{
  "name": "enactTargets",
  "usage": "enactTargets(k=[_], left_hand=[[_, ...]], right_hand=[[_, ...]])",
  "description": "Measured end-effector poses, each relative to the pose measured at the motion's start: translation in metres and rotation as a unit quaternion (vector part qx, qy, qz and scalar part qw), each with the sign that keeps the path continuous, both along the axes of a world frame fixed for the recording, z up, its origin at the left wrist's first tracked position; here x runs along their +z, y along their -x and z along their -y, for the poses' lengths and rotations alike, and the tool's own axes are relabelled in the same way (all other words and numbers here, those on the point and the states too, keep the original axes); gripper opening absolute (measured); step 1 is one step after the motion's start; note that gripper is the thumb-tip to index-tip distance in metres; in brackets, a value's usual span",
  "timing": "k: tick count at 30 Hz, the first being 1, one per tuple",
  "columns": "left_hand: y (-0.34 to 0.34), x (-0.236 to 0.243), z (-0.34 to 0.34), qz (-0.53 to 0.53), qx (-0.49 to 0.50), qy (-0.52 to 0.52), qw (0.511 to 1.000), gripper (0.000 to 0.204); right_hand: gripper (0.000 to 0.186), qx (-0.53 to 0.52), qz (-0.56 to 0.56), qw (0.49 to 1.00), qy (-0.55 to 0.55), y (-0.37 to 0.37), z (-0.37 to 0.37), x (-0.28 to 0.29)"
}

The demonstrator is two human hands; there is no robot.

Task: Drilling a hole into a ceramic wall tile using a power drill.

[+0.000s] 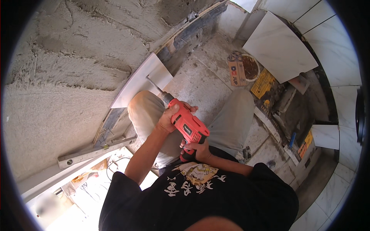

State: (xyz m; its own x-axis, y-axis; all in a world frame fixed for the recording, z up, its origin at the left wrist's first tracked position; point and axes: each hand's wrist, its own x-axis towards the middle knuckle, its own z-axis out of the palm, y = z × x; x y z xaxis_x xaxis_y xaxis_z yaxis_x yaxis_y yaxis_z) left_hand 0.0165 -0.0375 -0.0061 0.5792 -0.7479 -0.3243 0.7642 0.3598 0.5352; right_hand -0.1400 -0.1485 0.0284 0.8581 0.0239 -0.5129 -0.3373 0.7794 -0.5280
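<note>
Power drill, red with a dark chuck, sits above the person's lap, its bit pointing forward and left. The right hand has its grip closed round the handle at the rear; the left hand has its grip wrapped partway about the front of the body, fingers showing on the far side. Left of the chuck, the left knee leaves little room; right of the drill, a wider gap reaches to the right knee. Just ahead of the drill, the bit's tip overlaps a pale tile whose long edge runs along the rough wall (whether the tip touches it, I cannot tell). Left of the drill lies a spirit level. Bare floor opens beyond the drill. Farther ahead and right of it come a cardboard box, a round bucket and a large white tile.
</note>
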Motion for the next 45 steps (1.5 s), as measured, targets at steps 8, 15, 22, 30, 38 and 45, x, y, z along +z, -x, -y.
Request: enactTargets(k=[8, 15, 22, 30, 38, 45], left_hand=[[-0.001, 0.0, 0.0, -0.004, -0.001, 0.008, 1.0, 0.061], [-0.004, 0.001, 0.0, -0.001, -0.005, 0.004, 1.0, 0.063], [0.0, 0.004, 0.001, 0.004, -0.003, 0.033, 0.999, 0.056], [0.005, 0.001, -0.001, 0.015, 0.007, 0.022, 1.0, 0.059], [-0.003, 0.013, -0.004, -0.018, -0.029, -0.024, 0.999, 0.051], [-0.004, 0.011, -0.004, -0.06, -0.041, 0.01, 0.997, 0.049]], right_hand=[[0.026, 0.013, 0.012, 1.0, 0.008, -0.002, 0.002, -0.001], [0.02, 0.008, 0.003, 1.0, -0.002, -0.005, 0.002, 0.002], [0.019, -0.005, -0.002, 1.0, -0.012, -0.001, 0.0, 0.002], [0.026, -0.012, -0.006, 0.999, -0.032, 0.005, -0.006, -0.003], [0.036, 0.038, -0.021, 0.998, -0.053, -0.004, -0.007, -0.01], [0.048, 0.069, -0.017, 0.997, 0.004, -0.001, -0.005, -0.006]])
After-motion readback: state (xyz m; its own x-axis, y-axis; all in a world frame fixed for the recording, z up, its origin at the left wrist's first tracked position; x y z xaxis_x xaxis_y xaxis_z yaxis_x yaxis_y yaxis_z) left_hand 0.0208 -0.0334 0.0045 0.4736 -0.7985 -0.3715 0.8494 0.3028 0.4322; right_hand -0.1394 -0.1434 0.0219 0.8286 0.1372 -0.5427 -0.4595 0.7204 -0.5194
